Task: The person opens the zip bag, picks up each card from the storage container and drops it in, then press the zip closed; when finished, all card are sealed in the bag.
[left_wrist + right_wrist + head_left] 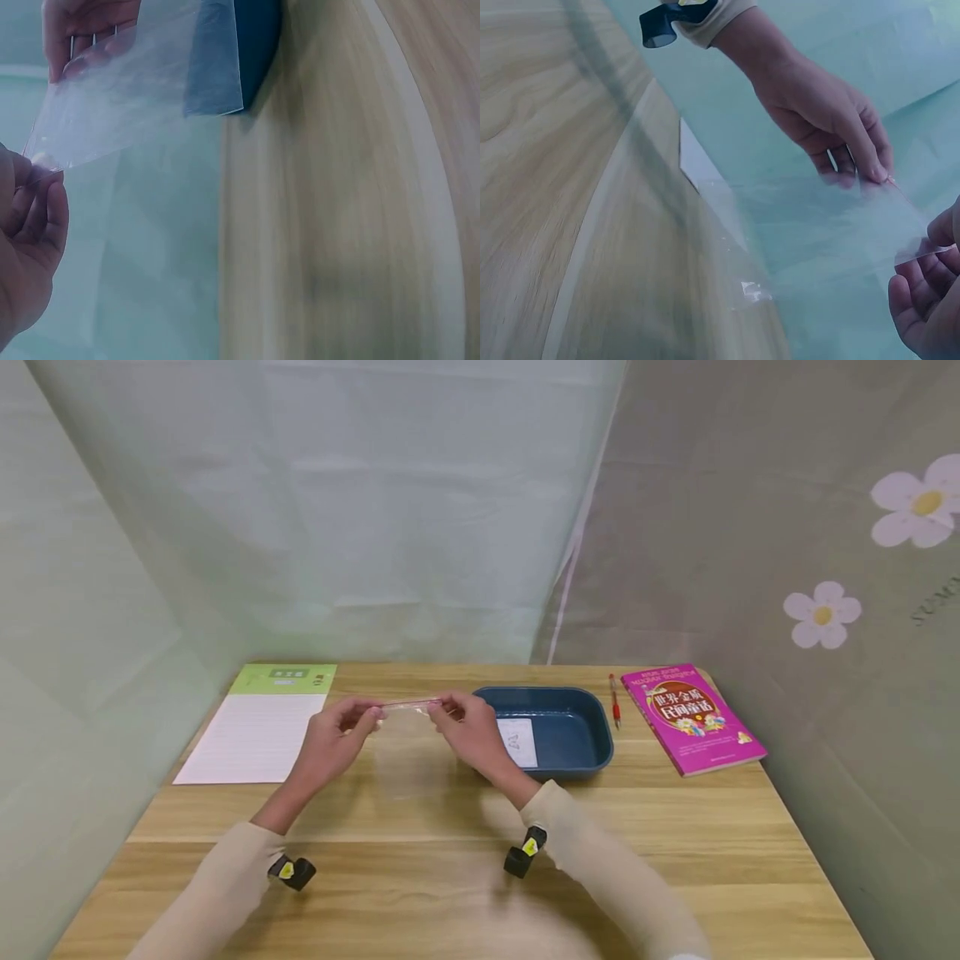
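Note:
A clear plastic zip bag (pixel 412 756) with a thin red line along its top edge hangs above the table between my two hands. My left hand (pixel 336 737) pinches its top left corner between thumb and fingers. At the other top corner, my right hand (pixel 474 732) pinches the same edge. In the left wrist view the bag (pixel 150 97) stretches from one hand to the other, and the blue tray shows through it. The right wrist view shows the bag (pixel 817 225) flat and see-through, with no contents visible.
Behind my right hand stands a dark blue tray (pixel 573 768) with a white card (pixel 519 742) in it. A red pen (pixel 616 703) and a pink book (pixel 693 718) lie to its right. At the left is a lined writing pad (pixel 251 735) with a green top. Cloth walls surround the table.

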### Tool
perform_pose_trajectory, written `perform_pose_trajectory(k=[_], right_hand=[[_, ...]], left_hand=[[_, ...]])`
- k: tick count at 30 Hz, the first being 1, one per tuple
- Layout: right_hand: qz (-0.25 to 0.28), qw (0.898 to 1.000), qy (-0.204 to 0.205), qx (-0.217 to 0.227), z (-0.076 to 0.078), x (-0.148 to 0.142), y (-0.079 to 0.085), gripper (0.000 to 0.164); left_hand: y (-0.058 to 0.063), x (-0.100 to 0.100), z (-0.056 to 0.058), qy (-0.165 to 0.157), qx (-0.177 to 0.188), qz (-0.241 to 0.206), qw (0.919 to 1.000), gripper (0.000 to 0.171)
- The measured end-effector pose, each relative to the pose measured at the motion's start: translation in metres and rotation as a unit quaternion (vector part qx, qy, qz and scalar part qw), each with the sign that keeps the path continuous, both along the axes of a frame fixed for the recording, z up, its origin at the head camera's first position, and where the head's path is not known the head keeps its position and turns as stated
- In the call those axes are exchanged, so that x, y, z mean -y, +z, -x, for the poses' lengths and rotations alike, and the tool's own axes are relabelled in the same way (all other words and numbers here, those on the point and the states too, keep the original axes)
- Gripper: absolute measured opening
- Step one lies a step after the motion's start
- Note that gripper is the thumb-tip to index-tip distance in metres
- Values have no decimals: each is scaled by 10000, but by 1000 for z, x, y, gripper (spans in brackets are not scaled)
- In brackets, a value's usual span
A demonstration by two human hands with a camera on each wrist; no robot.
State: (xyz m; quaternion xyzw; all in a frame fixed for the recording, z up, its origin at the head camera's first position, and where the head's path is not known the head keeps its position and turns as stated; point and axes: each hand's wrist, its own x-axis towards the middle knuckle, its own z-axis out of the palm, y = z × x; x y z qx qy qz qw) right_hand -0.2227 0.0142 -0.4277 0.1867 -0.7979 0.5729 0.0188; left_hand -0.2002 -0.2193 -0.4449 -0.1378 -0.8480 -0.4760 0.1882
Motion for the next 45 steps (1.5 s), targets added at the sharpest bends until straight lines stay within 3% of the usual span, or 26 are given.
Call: perform_pose_trajectory(k=[11, 17, 24, 31, 39, 45], right_hand=[[-82, 9989, 110, -448, -15, -48, 9, 17], [-140, 9988, 106, -453, -23, -72, 11, 19], [-333, 9966, 60, -756, -33, -101, 16, 15], [-810, 9935, -5, -797, -39, -127, 18, 17], [-1317, 9862, 292, -958, -49, -152, 20, 15], [-1703, 9808, 494, -810, -53, -162, 21, 15]], left_hand=[[8, -35, -6, -514, -591, -31, 9969, 15], [12, -56, -12, -794, -553, -142, 9952, 13], [18, -82, -19, -1060, -503, -77, 9931, 14], [16, -101, -18, -1523, -633, 63, 9863, 13], [12, -117, -18, -2003, -471, 341, 9780, 13], [10, -126, -19, -2254, -519, 542, 9714, 12]])
